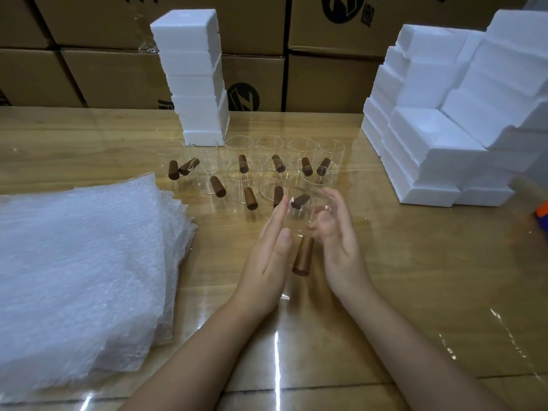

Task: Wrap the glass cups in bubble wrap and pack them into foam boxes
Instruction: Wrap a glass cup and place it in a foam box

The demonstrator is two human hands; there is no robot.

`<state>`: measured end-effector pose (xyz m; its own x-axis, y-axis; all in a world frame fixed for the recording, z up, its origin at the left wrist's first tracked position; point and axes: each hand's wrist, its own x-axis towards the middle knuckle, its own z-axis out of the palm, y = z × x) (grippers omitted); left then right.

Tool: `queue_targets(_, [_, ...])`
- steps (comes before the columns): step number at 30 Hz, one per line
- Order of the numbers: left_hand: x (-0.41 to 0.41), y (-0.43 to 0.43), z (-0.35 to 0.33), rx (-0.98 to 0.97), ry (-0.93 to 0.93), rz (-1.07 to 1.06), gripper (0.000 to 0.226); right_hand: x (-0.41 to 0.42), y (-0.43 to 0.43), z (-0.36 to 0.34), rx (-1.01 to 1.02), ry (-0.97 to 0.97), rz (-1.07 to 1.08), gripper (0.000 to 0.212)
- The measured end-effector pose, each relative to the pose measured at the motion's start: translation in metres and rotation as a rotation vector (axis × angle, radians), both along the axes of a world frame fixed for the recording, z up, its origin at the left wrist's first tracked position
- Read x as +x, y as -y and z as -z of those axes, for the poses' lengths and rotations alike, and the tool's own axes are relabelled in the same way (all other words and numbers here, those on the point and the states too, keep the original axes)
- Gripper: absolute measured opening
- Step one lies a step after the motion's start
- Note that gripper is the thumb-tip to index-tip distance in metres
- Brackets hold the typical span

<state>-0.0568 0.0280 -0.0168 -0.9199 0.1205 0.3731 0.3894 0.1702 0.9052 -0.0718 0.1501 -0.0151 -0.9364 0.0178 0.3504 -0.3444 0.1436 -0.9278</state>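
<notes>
The fingers (275,216) of the left hand (267,256) lie straight and close together, pressed flat against the left wall of a glass cup (302,216), with the thumb lying alongside them. Opposite, the fingers (326,222) of the right hand (341,244) curl round the cup's right wall and grasp it. The cup is held between the two palms above the table (415,277); its tilt is hard to read through the clear glass. Its handle (304,256), a smooth brown tapered peg (wood, by the look of it), points back toward the person between the heels of the hands. Both forearms are bare and rise from the bottom edge, converging at the cup.

Just beyond the fingertips stand the other cups (268,170) in two loose rows. They are thin-walled and transparent, and some have a pouring lip. Each has the same brown peg jutting out at its own angle.

To the left lies a thick stack of bubble wrap (74,262), made of cloudy, pimpled sheets with uneven edges. Behind the cups rises a tower of foam boxes (192,75), matte white and square-cornered. A wider stepped foam pile (444,129) sits at the right. Brown cardboard cartons (89,72) wall off the back. The tabletop is wood-grained and glossy, streaked with reflected light.
</notes>
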Motion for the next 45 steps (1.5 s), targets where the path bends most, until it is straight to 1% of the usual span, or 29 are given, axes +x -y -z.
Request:
queue_targets(3, [-0.003, 0.005, -0.004, 0.03, 0.058, -0.047, 0.103, 0.006, 0.008, 0.0, 0.08, 0.015, -0.076, 0.043])
queue_targets(5, [-0.002, 0.006, -0.005, 0.073, 0.071, -0.051, 0.108, 0.007, 0.01, 0.001, 0.125, 0.031, -0.1, 0.043])
queue_targets(8, [-0.001, 0.005, -0.007, 0.113, 0.094, -0.034, 0.113, 0.006, 0.008, 0.002, 0.176, 0.031, -0.102, 0.045])
queue_targets(11, [-0.001, 0.003, -0.007, 0.088, 0.099, -0.033, 0.116, 0.004, 0.008, 0.004, 0.209, 0.012, -0.07, 0.041])
queue_targets(15, [-0.001, 0.002, -0.007, 0.073, 0.095, -0.026, 0.118, 0.002, 0.009, 0.006, 0.212, 0.007, -0.022, 0.045])
queue_targets(16, [0.0, 0.001, -0.007, 0.065, 0.093, -0.024, 0.119, 0.002, 0.01, 0.007, 0.209, 0.001, -0.012, 0.046])
queue_targets(19, [-0.001, 0.0, -0.006, 0.054, 0.084, -0.025, 0.12, 0.0, 0.011, 0.01, 0.188, 0.008, 0.007, 0.063])
queue_targets(21, [0.001, -0.003, -0.005, 0.036, 0.062, -0.002, 0.117, -0.002, 0.009, 0.01, 0.126, 0.053, 0.017, 0.067])
queue_targets(22, [0.003, -0.005, -0.005, 0.009, 0.043, 0.02, 0.113, -0.003, 0.008, 0.009, 0.093, 0.081, 0.027, 0.065])
queue_targets(25, [0.007, -0.008, -0.003, -0.081, -0.011, 0.071, 0.1, -0.005, 0.003, 0.005, -0.016, 0.114, 0.053, 0.05])
queue_targets(26, [0.008, -0.008, -0.003, -0.094, -0.029, 0.078, 0.097, -0.005, 0.002, 0.004, -0.044, 0.122, 0.069, 0.05])
queue_targets(29, [0.01, -0.009, -0.002, -0.094, -0.071, 0.089, 0.089, -0.007, 0.0, 0.001, -0.12, 0.142, 0.101, 0.064])
queue_targets(30, [0.01, -0.009, -0.002, -0.092, -0.077, 0.089, 0.088, -0.007, -0.001, -0.001, -0.132, 0.14, 0.092, 0.066])
queue_targets(36, [0.005, -0.006, 0.0, -0.055, -0.085, 0.03, 0.083, -0.006, -0.001, -0.002, -0.09, 0.086, 0.027, 0.045])
queue_targets(39, [0.003, -0.003, 0.002, -0.026, -0.084, -0.005, 0.068, -0.004, 0.002, -0.004, -0.074, 0.075, -0.031, 0.031])
queue_targets(41, [0.001, -0.002, 0.002, -0.002, -0.077, -0.012, 0.058, -0.003, 0.003, -0.005, -0.08, 0.093, -0.051, 0.035])
queue_targets(43, [0.0, -0.001, 0.0, 0.033, -0.063, -0.01, 0.055, -0.001, 0.005, -0.005, -0.07, 0.141, -0.098, 0.047])
queue_targets(44, [-0.001, 0.0, -0.001, 0.05, -0.073, -0.009, 0.055, 0.001, 0.006, -0.003, -0.064, 0.161, -0.133, 0.049])
queue_targets(45, [-0.002, 0.001, -0.001, 0.057, -0.097, -0.013, 0.052, 0.003, 0.007, -0.003, -0.06, 0.175, -0.165, 0.047])
